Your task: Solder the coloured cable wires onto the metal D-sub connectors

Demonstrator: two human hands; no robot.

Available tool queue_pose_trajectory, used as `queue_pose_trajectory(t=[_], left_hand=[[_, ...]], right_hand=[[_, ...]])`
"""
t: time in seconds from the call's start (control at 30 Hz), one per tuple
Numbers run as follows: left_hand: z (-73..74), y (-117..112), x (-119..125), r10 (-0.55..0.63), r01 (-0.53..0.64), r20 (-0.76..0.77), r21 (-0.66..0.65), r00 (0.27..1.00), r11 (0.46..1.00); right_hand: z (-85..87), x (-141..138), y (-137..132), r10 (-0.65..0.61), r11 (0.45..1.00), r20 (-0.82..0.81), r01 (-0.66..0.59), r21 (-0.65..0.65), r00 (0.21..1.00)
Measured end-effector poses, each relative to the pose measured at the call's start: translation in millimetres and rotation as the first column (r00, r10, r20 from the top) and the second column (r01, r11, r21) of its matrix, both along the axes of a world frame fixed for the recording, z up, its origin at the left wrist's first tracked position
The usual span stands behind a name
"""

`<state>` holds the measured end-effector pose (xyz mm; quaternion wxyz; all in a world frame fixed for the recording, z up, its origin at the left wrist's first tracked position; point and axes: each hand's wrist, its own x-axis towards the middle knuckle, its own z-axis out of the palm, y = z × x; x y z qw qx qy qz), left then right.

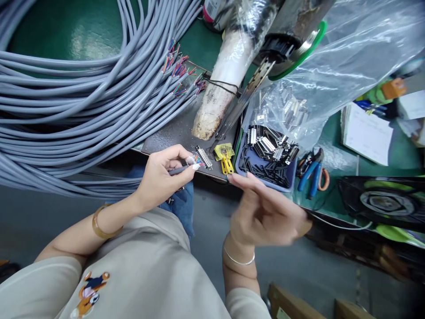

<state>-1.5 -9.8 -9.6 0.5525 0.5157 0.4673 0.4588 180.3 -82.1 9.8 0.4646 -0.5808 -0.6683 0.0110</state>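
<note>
My left hand (162,175) pinches a grey cable (178,170) near its stripped end. The cable's coloured wires meet the pins of a metal D-sub connector (203,158), which rests at the edge of the dark work plate (166,137). White coverings show on the thumb and a fingertip. My right hand (265,212), blurred by motion, is in front of the blue tray (292,172), its fingers stretched leftward and nothing visible in them. Near its fingertips stands a yellow clip (227,164) against a yellow sponge (223,150).
Bundled grey cables (99,106) with stripped ends cover the left. Bagged and loose connectors (267,144) and black tubes (265,173) fill the tray. A perforated metal barrel (247,95) slants down beside a white wrapped post (221,75). Blue-handled pliers (310,177) and a black fan (381,201) lie right.
</note>
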Motion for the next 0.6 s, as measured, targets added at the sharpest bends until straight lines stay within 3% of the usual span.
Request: queue_pose_trajectory(t=[0.03,0.07,0.17,0.6], left_hand=[[0.5,0,1,0.003,-0.003,0.007,0.0,1.0,1.0],[1.1,1,1,0.007,-0.007,0.015,0.002,1.0,1.0],[3.1,3,4,0.008,-0.009,0.037,0.017,0.999,1.0],[8.0,17,8,0.031,-0.031,0.0,0.082,1.0,0.996]], right_hand=[[-7.2,-3,10,-0.002,0.995,0.037,-0.002,0.105,0.999],[-13.7,-6,18,0.02,0.991,0.058,-0.028,0.129,0.998],[-25.2,-15,32,0.103,0.989,0.093,-0.112,0.098,0.99],[-28.4,-18,45,0.157,0.984,-0.041,-0.152,0.095,0.987]])
